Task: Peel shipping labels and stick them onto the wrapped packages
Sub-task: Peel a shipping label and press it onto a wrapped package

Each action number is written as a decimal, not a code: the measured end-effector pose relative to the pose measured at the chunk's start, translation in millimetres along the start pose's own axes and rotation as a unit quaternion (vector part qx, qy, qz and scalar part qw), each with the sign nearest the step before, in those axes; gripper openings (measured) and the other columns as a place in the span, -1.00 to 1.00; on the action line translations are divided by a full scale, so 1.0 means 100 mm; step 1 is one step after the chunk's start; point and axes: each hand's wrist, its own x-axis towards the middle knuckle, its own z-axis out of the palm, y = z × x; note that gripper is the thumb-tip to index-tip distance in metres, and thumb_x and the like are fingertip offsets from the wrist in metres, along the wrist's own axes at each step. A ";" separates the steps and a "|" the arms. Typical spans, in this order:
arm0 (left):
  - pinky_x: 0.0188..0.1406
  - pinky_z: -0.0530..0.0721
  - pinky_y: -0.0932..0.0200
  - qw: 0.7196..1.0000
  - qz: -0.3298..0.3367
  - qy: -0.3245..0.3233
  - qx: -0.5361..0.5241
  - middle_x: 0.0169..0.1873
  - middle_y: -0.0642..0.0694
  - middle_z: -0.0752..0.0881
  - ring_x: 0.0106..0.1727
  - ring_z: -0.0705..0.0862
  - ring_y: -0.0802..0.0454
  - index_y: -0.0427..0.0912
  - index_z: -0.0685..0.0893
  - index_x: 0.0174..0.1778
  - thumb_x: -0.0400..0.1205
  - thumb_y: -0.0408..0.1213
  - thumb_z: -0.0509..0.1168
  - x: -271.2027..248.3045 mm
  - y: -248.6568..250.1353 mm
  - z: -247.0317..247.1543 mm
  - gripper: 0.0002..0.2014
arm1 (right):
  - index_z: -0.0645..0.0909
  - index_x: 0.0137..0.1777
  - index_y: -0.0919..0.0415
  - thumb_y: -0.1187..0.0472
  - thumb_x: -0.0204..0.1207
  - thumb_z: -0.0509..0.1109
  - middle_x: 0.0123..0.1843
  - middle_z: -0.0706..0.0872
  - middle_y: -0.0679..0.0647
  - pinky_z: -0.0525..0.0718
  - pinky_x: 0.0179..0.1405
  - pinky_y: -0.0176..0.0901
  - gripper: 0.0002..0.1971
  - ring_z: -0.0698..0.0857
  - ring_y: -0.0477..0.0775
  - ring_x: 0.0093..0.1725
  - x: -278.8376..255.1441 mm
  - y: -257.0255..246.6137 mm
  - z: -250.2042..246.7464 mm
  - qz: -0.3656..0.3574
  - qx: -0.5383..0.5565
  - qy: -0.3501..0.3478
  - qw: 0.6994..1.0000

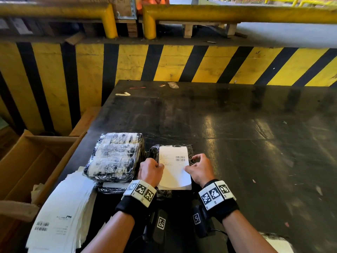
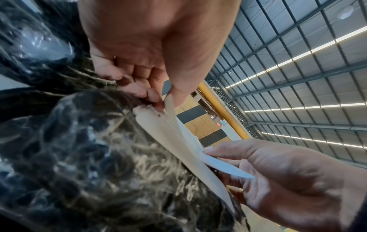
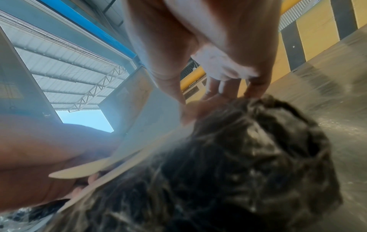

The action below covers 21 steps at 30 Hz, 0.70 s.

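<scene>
I see the dark table. Label stack at 8 o'clock of the hands. Large wrapped pkg at 10 o'clock. Small black pkg under the shipping label, centre. Left hand pinches label's left edge; right hand pinches its right edge, layer partly lifted.

The head view looks forward and down from above the dark bench, taking in both wrists and the striped wall beyond. Each wrist view sits very close beneath its own grip, tilted up toward the roof. All three share the shipping label on the wrapped package.
</scene>
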 end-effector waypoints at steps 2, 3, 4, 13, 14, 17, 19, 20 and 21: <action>-0.47 0.44 0.28 1.000 0.000 -0.004 0.007 -0.45 -0.15 0.61 -0.48 0.52 -0.03 -0.24 0.49 -0.55 0.59 -0.23 0.31 0.00 -0.01 0.00 -0.62 | 0.43 0.10 0.14 0.34 0.31 0.56 -0.11 0.75 0.13 0.74 -0.04 -0.04 -0.55 0.75 0.09 -0.09 0.00 -0.01 -0.01 0.002 -0.011 -0.002 1.000; -0.44 0.46 0.28 1.000 0.000 -0.005 0.010 -0.44 -0.17 0.62 -0.46 0.53 -0.04 -0.24 0.51 -0.55 0.60 -0.23 0.31 0.00 0.00 0.00 -0.62 | 0.42 0.10 0.13 0.34 0.31 0.57 -0.10 0.75 0.12 0.73 -0.04 -0.04 -0.55 0.75 0.09 -0.08 0.01 -0.01 -0.01 0.004 -0.016 -0.004 1.000; -0.45 0.47 0.28 1.000 0.001 -0.006 0.013 -0.44 -0.16 0.62 -0.46 0.54 -0.04 -0.25 0.52 -0.54 0.60 -0.22 0.31 0.01 0.00 0.00 -0.62 | 0.42 0.10 0.13 0.33 0.30 0.57 -0.07 0.75 0.12 0.73 -0.05 -0.05 -0.55 0.75 0.09 -0.06 0.01 -0.01 -0.02 0.005 -0.022 -0.005 1.000; -0.55 0.53 0.28 0.998 0.030 -0.026 0.050 -0.37 -0.14 0.72 -0.45 0.61 0.06 -0.35 0.65 -0.41 0.63 -0.14 0.32 0.02 -0.05 0.00 -0.62 | 0.42 0.09 0.07 0.27 0.31 0.58 -0.11 0.74 0.08 0.72 -0.12 -0.09 -0.55 0.75 0.06 -0.11 0.01 0.02 -0.05 -0.021 -0.058 -0.010 0.998; -0.49 0.58 0.24 0.998 0.041 -0.019 0.046 -0.33 -0.16 0.73 -0.39 0.65 0.02 -0.37 0.66 -0.37 0.63 -0.15 0.31 0.02 -0.06 0.01 -0.63 | 0.42 0.11 0.09 0.27 0.32 0.58 -0.14 0.74 0.07 0.72 -0.11 -0.08 -0.55 0.75 0.06 -0.13 0.00 0.02 -0.05 -0.027 -0.054 -0.010 0.998; -0.44 0.53 0.23 0.997 0.074 0.006 0.027 -0.31 -0.09 0.67 -0.27 0.65 -0.01 -0.27 0.59 -0.31 0.65 -0.19 0.28 0.01 -0.08 0.04 -0.73 | 0.41 0.15 0.11 0.29 0.35 0.58 -0.17 0.75 0.11 0.75 -0.05 -0.02 -0.53 0.76 0.06 -0.12 -0.04 0.04 -0.07 -0.035 -0.017 -0.017 0.999; -0.54 0.35 0.36 0.996 0.085 0.028 0.022 -0.41 0.03 0.57 -0.34 0.55 0.08 -0.20 0.53 -0.32 0.67 -0.21 0.26 -0.04 -0.09 0.06 -0.75 | 0.41 0.19 0.11 0.29 0.36 0.58 -0.14 0.76 0.13 0.76 0.00 0.01 -0.51 0.76 0.06 -0.08 -0.07 0.05 -0.08 -0.033 0.008 -0.023 0.999; -0.57 0.28 0.40 0.995 0.091 0.038 0.018 -0.45 0.07 0.52 -0.40 0.50 0.12 -0.16 0.49 -0.34 0.67 -0.22 0.25 -0.06 -0.10 0.07 -0.74 | 0.41 0.20 0.12 0.29 0.36 0.58 -0.12 0.76 0.14 0.77 0.02 0.04 -0.50 0.77 0.06 -0.07 -0.07 0.06 -0.08 -0.033 0.015 -0.025 0.999; -0.58 0.25 0.42 0.994 0.094 0.047 0.014 -0.47 0.10 0.48 -0.44 0.44 0.17 -0.13 0.45 -0.38 0.67 -0.23 0.25 -0.07 -0.10 0.08 -0.72 | 0.41 0.22 0.12 0.29 0.36 0.58 -0.12 0.77 0.15 0.77 0.03 0.06 -0.49 0.77 0.06 -0.07 -0.08 0.07 -0.08 -0.033 0.019 -0.027 0.999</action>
